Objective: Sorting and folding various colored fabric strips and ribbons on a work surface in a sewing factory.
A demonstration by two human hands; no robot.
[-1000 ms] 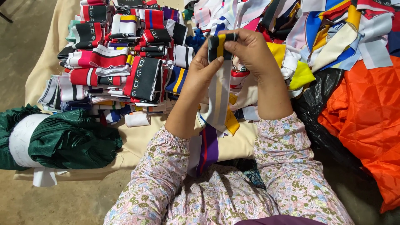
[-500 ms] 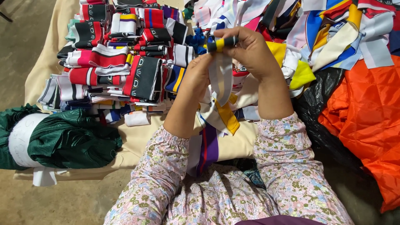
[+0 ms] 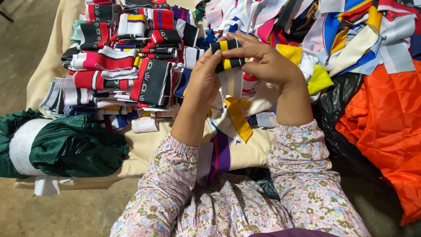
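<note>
Here both my hands, left (image 3: 202, 81) and right (image 3: 267, 66), grip a folded strip (image 3: 226, 55); stacks (image 3: 127, 66) left; orange cloth (image 3: 386, 127) right.

Folded strips (image 3: 131, 66) crowd left, orange cloth (image 3: 386, 131) right; bare floor (image 3: 26, 52) far left.

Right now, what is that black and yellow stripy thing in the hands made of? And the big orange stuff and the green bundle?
The black and yellow strip, held by the left hand and right hand, looks like soft knitted ribbing: matte, and it folds limply. The orange sheet looks like thin synthetic cloth, smooth, slightly shiny, with crisp creases. The green bundle seems satiny fabric, with glossy wrinkles.
</note>
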